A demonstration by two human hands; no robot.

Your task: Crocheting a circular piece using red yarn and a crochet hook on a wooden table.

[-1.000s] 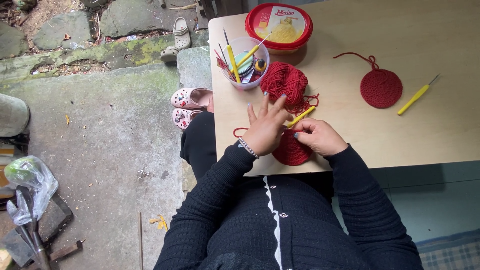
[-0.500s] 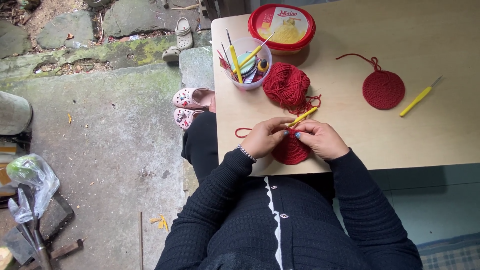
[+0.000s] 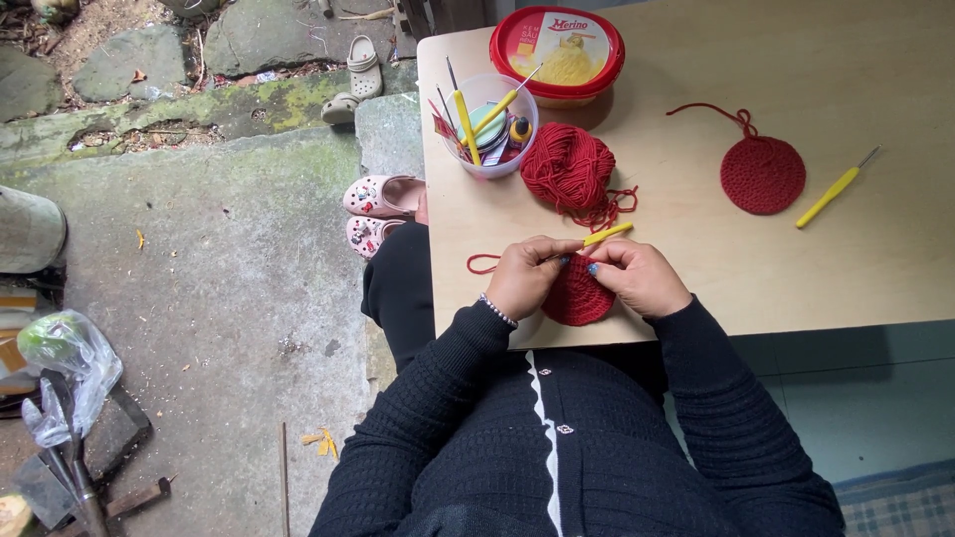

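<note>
head view | left hand (image 3: 524,278) pinches the red crochet piece (image 3: 578,296) at the near tabletop (image 3: 875,268) edge | right hand (image 3: 642,278) clamped on the yellow crochet hook (image 3: 609,235), also touching the piece | red yarn ball (image 3: 569,167) just beyond, beside the clear cup (image 3: 487,126)

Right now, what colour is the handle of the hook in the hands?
Yellow handle on the crochet hook, held over the red crochet piece; head view shows it.
</note>
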